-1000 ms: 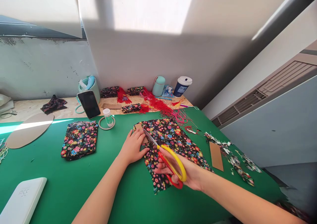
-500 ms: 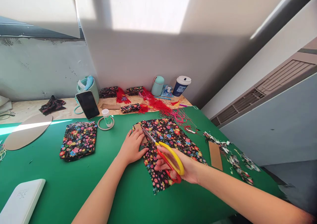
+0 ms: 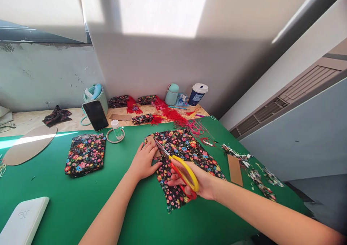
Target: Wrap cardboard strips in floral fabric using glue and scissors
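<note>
Black floral fabric (image 3: 189, 147) lies spread on the green mat, with a small cardboard piece (image 3: 153, 144) on its upper left corner. My left hand (image 3: 145, 160) rests flat over the cardboard and the fabric's left edge, fingers extended. In my right hand (image 3: 187, 176) are scissors (image 3: 191, 171) with one yellow and one red handle. Their blades point up and left, beside the cardboard's right edge over the fabric. The blade tips are close to my left fingertips.
Folded floral fabric (image 3: 86, 154) sits at the left, near a phone (image 3: 95, 115) and a small bottle (image 3: 116, 130). A white device (image 3: 24, 219) lies front left. Cardboard (image 3: 235, 170) and fabric scraps (image 3: 261, 183) lie right, red tassels (image 3: 168, 111) behind.
My right hand and the scissors have shifted very slightly left. My left hand keeps its place on the cardboard and fabric. The whole view has moved a little.
</note>
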A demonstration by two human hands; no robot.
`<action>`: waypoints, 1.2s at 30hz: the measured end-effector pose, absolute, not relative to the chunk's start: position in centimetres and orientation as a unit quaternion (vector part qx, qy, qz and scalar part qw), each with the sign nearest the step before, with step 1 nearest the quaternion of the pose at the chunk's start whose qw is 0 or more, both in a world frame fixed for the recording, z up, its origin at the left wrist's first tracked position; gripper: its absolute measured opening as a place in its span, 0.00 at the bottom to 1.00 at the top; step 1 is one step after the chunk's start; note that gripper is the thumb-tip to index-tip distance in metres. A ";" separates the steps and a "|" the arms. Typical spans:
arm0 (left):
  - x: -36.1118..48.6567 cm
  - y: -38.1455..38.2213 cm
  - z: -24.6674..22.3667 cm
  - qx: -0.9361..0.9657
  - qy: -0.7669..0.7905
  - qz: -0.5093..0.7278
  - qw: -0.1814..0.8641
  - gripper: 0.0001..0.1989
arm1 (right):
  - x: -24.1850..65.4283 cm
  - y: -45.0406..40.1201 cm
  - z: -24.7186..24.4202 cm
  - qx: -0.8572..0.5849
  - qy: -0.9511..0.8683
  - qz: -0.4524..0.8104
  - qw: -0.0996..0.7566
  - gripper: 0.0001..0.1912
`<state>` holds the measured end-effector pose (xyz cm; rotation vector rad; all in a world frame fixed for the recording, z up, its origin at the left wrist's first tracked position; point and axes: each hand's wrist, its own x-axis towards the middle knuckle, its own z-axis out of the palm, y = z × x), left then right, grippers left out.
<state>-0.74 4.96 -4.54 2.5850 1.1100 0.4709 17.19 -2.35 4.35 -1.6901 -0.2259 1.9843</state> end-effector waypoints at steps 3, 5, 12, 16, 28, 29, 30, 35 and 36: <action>-0.8 5.0 -4.6 0.896 0.386 0.164 0.144 0.26 | 17.2 -2.1 4.1 -0.616 -0.092 0.735 0.267 0.14; -0.8 5.0 -4.6 0.896 0.385 0.165 0.144 0.26 | 17.3 -2.0 3.9 -0.622 -0.094 0.729 0.268 0.14; -0.8 5.0 -4.6 0.897 0.383 0.164 0.145 0.26 | 17.2 -1.8 4.1 -0.634 -0.111 0.722 0.255 0.12; -0.8 5.0 -4.7 0.897 0.383 0.165 0.146 0.26 | 17.3 -1.6 4.0 -0.637 -0.127 0.722 0.240 0.13; -0.8 5.0 -4.7 0.896 0.385 0.168 0.144 0.26 | 17.0 -1.7 3.8 -0.617 -0.138 0.735 0.247 0.15; -0.8 5.0 -4.7 0.896 0.385 0.167 0.144 0.26 | 17.0 -1.7 4.0 -0.623 -0.135 0.731 0.244 0.16; -0.8 5.0 -4.7 0.896 0.385 0.167 0.144 0.26 | 17.1 -1.6 4.1 -0.626 -0.134 0.729 0.241 0.17; -0.7 5.0 -4.6 0.896 0.387 0.164 0.142 0.27 | 17.3 -1.3 4.2 -0.626 -0.150 0.729 0.234 0.19; -0.7 5.0 -4.6 0.896 0.387 0.164 0.141 0.27 | 17.2 -1.2 4.1 -0.631 -0.157 0.724 0.230 0.19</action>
